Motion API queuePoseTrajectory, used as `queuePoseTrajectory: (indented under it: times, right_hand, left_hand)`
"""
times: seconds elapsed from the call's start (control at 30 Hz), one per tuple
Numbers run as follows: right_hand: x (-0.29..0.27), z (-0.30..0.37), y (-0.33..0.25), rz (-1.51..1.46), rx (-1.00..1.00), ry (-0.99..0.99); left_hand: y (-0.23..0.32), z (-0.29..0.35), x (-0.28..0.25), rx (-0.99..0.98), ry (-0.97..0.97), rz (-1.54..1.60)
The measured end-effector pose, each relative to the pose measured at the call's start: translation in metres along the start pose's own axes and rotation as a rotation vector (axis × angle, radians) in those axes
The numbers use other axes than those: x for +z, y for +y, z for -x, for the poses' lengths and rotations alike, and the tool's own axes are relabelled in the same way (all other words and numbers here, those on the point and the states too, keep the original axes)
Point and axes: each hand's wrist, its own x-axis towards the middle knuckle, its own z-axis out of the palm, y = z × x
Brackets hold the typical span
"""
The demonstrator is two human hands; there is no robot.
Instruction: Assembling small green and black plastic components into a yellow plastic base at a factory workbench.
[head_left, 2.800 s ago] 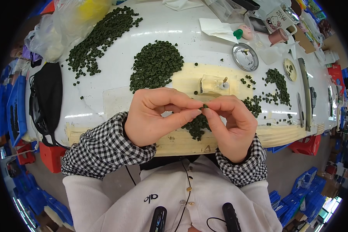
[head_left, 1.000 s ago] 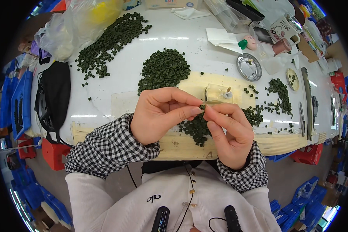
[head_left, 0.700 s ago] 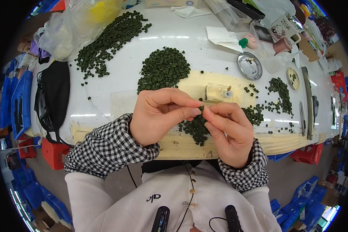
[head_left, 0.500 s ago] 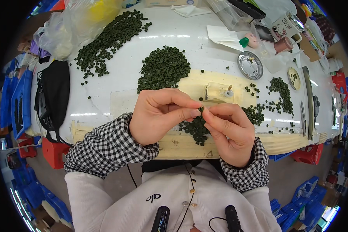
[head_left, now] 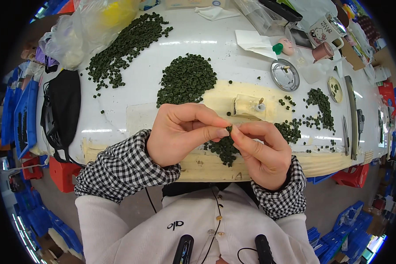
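Observation:
Between my two hands, over the table's near edge, is a small dark green piece [head_left: 229, 129], mostly covered by my fingertips. My left hand [head_left: 174, 134] pinches it between thumb and forefinger. From the other side, the thumb and forefinger of my right hand [head_left: 266, 154] close on the same piece. Just below the fingertips lies a small heap of dark green pieces [head_left: 224, 153]. A larger mound of similar cup-like pieces [head_left: 187, 79] rises beyond my left hand. Past the fingertips stands a cream block [head_left: 246, 105] with a short grey peg.
Another long green pile [head_left: 130, 44] spreads at the far left, beside a clear plastic bag [head_left: 70, 44] and a black mask-like cloth [head_left: 62, 110]. Rightward are loose green pieces [head_left: 320, 105], a round metal lid [head_left: 285, 75], a white mug [head_left: 325, 33] and tweezers-like tools [head_left: 345, 134].
Both hands stay together at the same spot, with the fingertips shifted very slightly around the green piece. The whole view has moved by a few pixels.

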Motion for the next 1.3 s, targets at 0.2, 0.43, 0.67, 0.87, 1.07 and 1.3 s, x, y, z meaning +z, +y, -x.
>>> queuePoseTrajectory:
  times: [0.2, 0.43, 0.67, 0.87, 1.07, 1.3]
  right_hand:
    - [-0.0010, -0.0015, -0.0011, -0.019, 0.015, 0.016]
    - [-0.0021, -0.0012, -0.0007, -0.274, 0.132, 0.001]
    - [-0.0027, -0.0013, -0.0012, -0.302, 0.137, -0.060]
    - [-0.0037, -0.0029, -0.0013, -0.247, 0.062, -0.073]
    - [-0.0014, -0.0040, 0.0002, -0.109, -0.043, -0.037]
    - [-0.0032, -0.0038, -0.0051, -0.058, -0.022, -0.004]
  left_hand:
    - [0.0045, 0.0016, 0.0008, 0.045, -0.020, 0.022]
    - [0.0043, 0.0018, 0.0008, 0.135, -0.008, -0.062]
    - [0.0016, 0.0024, -0.0005, 0.137, -0.004, -0.082]
    - [0.0009, 0.0049, 0.0073, 0.050, 0.057, 0.016]
    - [0.0016, 0.0043, 0.0062, -0.016, 0.048, 0.054]
    - [0.0059, 0.0023, 0.0062, -0.016, 0.027, 0.066]
